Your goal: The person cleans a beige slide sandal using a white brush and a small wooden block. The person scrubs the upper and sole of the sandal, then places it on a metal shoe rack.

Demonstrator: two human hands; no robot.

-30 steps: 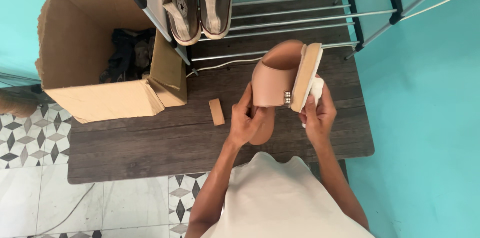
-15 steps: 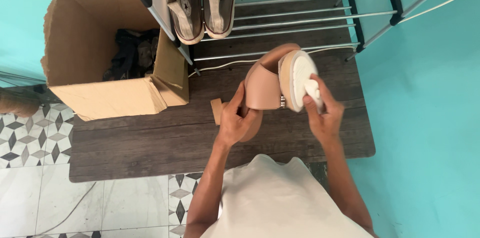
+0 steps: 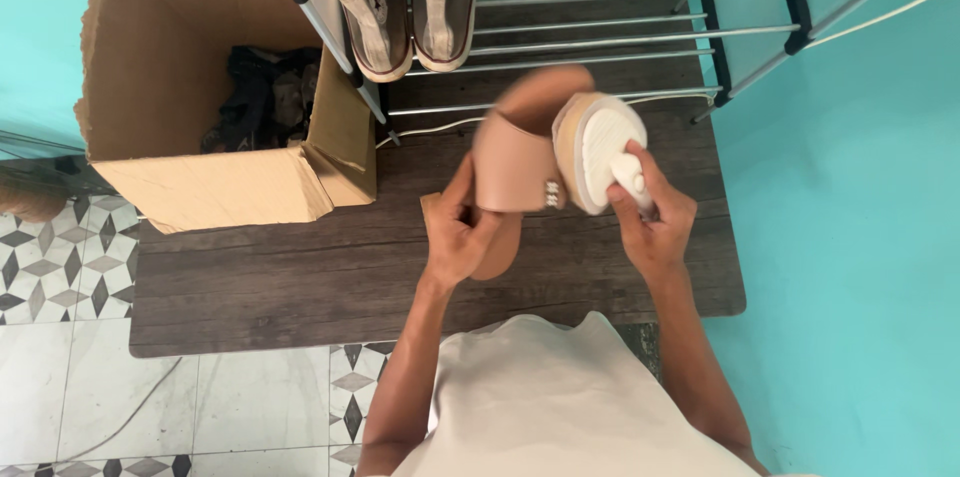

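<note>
Both hands met at frame centre: your left hand (image 3: 462,232) gripped the beige sandal (image 3: 520,162); your right hand (image 3: 650,222) pinched its white sole (image 3: 605,147).

Turquoise walls (image 3: 860,237) flank a dark wood-grain mat (image 3: 300,287), patterned floor tiles (image 3: 60,267) and a metal rack (image 3: 600,17), seemingly daylit.

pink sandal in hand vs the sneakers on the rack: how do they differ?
The pink sandal is held off the floor between the left hand and right hand; the sneakers rest on the shoe rack. The sandal is tipped so its pale sole faces the camera; the sneakers show their uppers. The sandal is an open, wide-strap style; the sneakers are closed and laced. Both are footwear.
</note>
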